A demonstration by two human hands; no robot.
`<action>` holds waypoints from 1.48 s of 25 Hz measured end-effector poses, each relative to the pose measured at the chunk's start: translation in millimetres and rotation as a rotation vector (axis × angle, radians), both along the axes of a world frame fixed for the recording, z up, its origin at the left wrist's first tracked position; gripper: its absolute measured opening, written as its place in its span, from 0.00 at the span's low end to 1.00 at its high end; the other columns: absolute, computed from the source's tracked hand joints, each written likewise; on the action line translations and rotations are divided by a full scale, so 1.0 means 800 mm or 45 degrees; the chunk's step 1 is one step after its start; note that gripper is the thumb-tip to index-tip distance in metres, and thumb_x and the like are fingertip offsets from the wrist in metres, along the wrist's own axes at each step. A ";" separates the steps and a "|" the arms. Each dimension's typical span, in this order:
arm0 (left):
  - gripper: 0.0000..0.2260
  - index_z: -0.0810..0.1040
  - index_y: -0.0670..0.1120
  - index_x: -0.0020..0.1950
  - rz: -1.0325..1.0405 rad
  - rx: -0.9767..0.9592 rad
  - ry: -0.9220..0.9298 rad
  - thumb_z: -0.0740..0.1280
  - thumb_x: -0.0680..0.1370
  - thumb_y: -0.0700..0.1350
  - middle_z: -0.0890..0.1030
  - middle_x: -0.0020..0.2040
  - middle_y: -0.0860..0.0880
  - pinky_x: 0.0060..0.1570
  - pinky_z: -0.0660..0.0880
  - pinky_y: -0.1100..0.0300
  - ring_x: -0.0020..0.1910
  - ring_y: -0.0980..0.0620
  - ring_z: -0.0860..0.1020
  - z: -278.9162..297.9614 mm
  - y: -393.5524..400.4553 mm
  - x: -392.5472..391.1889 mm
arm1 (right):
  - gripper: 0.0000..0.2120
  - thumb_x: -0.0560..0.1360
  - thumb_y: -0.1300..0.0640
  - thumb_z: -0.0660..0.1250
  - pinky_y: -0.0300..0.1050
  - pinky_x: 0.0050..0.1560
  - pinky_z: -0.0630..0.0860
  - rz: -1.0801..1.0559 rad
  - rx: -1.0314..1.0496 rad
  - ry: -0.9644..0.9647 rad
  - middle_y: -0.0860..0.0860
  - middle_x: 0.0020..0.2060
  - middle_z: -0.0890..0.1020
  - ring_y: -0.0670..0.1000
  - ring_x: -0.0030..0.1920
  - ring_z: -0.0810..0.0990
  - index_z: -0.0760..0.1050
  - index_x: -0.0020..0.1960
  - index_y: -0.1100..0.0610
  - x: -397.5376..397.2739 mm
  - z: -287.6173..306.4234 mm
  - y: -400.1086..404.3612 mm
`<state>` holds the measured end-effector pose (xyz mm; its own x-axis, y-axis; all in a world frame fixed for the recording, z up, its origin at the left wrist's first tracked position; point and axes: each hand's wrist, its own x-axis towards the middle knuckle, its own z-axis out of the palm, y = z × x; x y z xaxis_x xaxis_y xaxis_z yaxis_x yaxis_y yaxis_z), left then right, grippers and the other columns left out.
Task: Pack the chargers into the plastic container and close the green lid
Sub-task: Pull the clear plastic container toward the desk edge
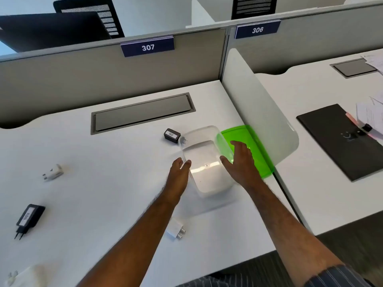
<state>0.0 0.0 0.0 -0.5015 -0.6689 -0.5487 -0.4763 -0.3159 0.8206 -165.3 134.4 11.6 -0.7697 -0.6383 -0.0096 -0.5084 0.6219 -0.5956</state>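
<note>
A clear plastic container (204,175) stands empty on the white desk (103,193). My left hand (179,170) touches its left wall, fingers spread. My right hand (241,160) rests against its right wall, over the green lid (257,146), which lies beside the container on the right. A black charger labelled 002 (172,135) lies just behind the container's left corner. A small white charger (52,172) sits at the left, a black charger (29,219) at the near left, and a white charger (175,228) lies under my left forearm. Another white charger (22,275) shows at the bottom left corner.
A grey cable hatch (143,112) is set into the desk behind the container. A white divider panel (259,108) stands right of the lid. The neighbouring desk holds a black folder (339,139) and papers (371,114). A grey partition (83,79) closes the back.
</note>
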 end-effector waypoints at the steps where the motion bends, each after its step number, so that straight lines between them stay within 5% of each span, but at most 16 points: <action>1: 0.20 0.71 0.49 0.71 -0.010 -0.011 0.011 0.62 0.82 0.55 0.76 0.71 0.48 0.73 0.70 0.42 0.70 0.45 0.75 0.000 0.001 -0.002 | 0.34 0.77 0.50 0.71 0.53 0.71 0.63 -0.016 0.034 -0.100 0.59 0.73 0.69 0.60 0.73 0.66 0.62 0.77 0.61 -0.002 -0.004 0.001; 5: 0.16 0.72 0.50 0.70 -0.075 -0.019 0.022 0.62 0.83 0.51 0.78 0.68 0.47 0.71 0.73 0.42 0.66 0.45 0.77 0.005 0.010 -0.007 | 0.39 0.79 0.47 0.68 0.50 0.76 0.58 0.015 0.164 -0.359 0.57 0.79 0.62 0.56 0.79 0.60 0.54 0.81 0.60 -0.003 -0.012 0.009; 12: 0.17 0.75 0.50 0.69 -0.054 -0.029 0.005 0.66 0.80 0.49 0.82 0.62 0.49 0.67 0.76 0.43 0.61 0.47 0.80 0.014 0.012 -0.001 | 0.32 0.78 0.44 0.68 0.50 0.72 0.67 -0.069 -0.017 -0.578 0.49 0.75 0.71 0.50 0.75 0.69 0.62 0.77 0.51 0.002 -0.016 0.014; 28: 0.16 0.74 0.52 0.70 0.047 -0.145 0.110 0.64 0.83 0.51 0.82 0.64 0.50 0.62 0.79 0.49 0.60 0.49 0.81 0.063 -0.028 0.100 | 0.26 0.76 0.43 0.69 0.56 0.66 0.75 0.119 -0.123 -0.416 0.50 0.68 0.78 0.52 0.66 0.79 0.69 0.70 0.51 0.082 0.014 -0.028; 37: 0.16 0.73 0.53 0.72 0.146 -0.208 0.078 0.62 0.84 0.50 0.80 0.66 0.50 0.67 0.77 0.43 0.63 0.47 0.80 0.067 -0.075 0.202 | 0.16 0.76 0.45 0.70 0.42 0.50 0.78 0.227 -0.164 -0.568 0.39 0.56 0.81 0.43 0.55 0.82 0.73 0.62 0.46 0.167 0.025 -0.086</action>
